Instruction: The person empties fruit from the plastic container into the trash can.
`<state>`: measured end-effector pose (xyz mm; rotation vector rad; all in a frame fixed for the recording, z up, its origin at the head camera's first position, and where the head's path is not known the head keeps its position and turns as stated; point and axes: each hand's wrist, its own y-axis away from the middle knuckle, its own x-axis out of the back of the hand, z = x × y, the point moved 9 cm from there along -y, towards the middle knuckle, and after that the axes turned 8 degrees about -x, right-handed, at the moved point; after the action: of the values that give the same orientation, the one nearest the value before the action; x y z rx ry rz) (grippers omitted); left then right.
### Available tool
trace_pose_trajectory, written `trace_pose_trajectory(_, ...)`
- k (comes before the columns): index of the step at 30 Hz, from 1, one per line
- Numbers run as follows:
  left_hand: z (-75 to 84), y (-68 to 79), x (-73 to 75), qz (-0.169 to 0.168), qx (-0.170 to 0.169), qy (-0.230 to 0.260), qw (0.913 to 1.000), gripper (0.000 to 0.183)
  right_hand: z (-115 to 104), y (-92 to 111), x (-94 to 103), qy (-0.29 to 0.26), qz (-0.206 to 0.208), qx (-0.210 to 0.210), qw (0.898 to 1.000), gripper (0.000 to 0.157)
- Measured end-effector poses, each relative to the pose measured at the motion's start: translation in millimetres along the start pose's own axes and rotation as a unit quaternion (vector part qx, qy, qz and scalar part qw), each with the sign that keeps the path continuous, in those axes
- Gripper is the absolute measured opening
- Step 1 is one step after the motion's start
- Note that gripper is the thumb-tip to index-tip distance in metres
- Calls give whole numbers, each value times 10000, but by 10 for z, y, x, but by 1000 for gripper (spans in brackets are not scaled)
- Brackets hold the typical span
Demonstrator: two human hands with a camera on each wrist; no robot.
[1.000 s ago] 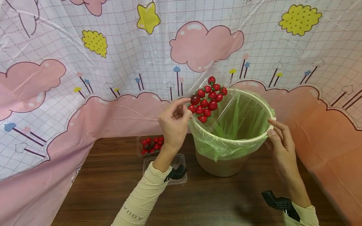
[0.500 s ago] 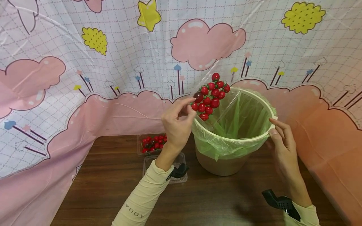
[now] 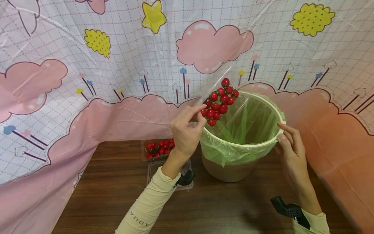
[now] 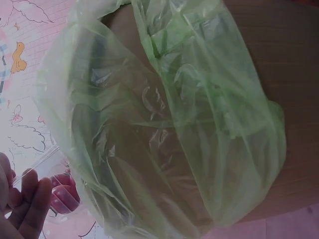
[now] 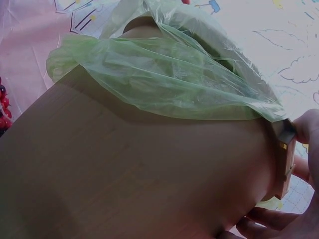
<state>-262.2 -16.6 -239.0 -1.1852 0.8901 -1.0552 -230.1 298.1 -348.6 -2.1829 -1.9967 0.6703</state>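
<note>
My left hand [image 3: 187, 130] pinches the near left edge of a clear plastic box [image 3: 217, 82] between thumb and fingers. Red cherry tomatoes [image 3: 223, 108], one of them darker, lie in the box. It slants over the left side of a trash bin [image 3: 229, 174], lined with a thin green bag [image 3: 245, 125]. On the bin's right side, my right hand [image 3: 293, 146] grips the pale rim [image 3: 281, 125] with thumb and fingers. In the left wrist view, tomatoes [image 4: 64, 194] show beside my fingertips. Folds of the bag [image 4: 149, 124] fill most of that view.
Left of the bin, another clear box of cherry tomatoes [image 3: 160, 149] stands on the dark wooden table [image 3: 111, 182]. In front of it is a clear plastic container [image 3: 153, 172], partly hidden by my left wrist. A patterned cloth [image 3: 134, 120] hangs behind and at both sides.
My left hand and the box of tomatoes have shifted a little to the right over the bin. My right hand stays on the rim.
</note>
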Motion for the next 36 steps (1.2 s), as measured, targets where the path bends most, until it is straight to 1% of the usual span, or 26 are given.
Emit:
trace_pose_trajectory(6,26,3,-21,-109,-132,-35,9998,28,0,0,-7,-54,-4,14,10000,43)
trace_pose_trajectory(18,104,32,-102,-391,-568,-425,9967,29,-4,8,-6,16,-31,9,10000,43)
trace_pose_trajectory(26,144,58,-141,-556,-739,-639,9937,30,1,11,-2,50,-4,-34,10000,43)
trace_pose_trajectory(36,160,66,-173,-665,-863,-724,9914,31,9,4,17,139,95,-78,9998,43)
